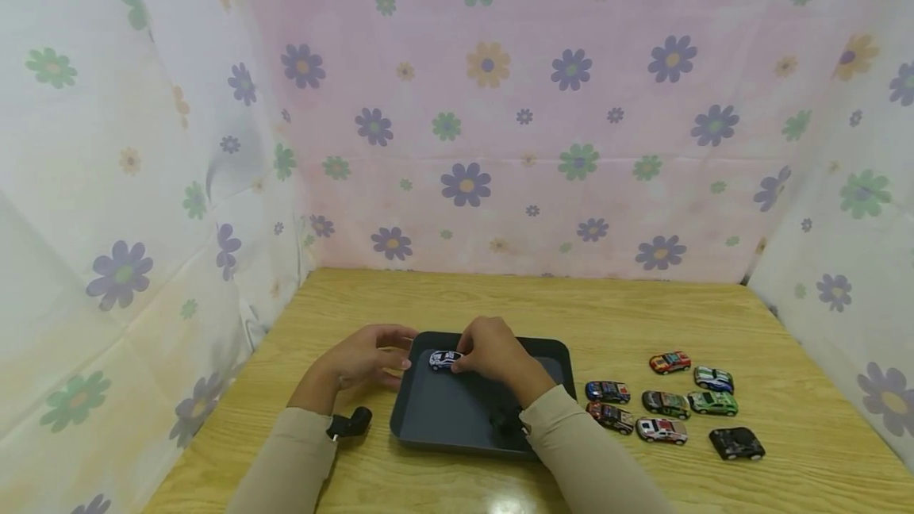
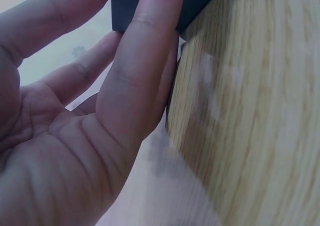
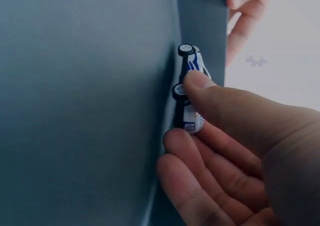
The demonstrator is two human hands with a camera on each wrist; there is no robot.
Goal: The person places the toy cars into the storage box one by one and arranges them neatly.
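Note:
A small white and blue toy car [image 1: 445, 359] is at the back left part of a dark grey tray [image 1: 443, 419]. My right hand [image 1: 491, 347] pinches this car by its rear end; in the right wrist view its thumb [image 3: 205, 85] lies against the car's side. The car's wheels face the tray floor, close to the tray wall. At the tray's left edge, my left hand [image 1: 371, 355] touches the outer wall with its fingers spread and fairly straight. The left wrist view shows its fingers [image 2: 137, 65] against the dark tray wall [image 2: 125, 10].
To the right of the tray, several toy cars stand on the wooden table [image 1: 457, 490], among them a red one [image 1: 670, 362], a green one [image 1: 712, 403] and a black one [image 1: 737, 443]. Flower-printed curtains [image 1: 528, 101] enclose the table at the back and sides.

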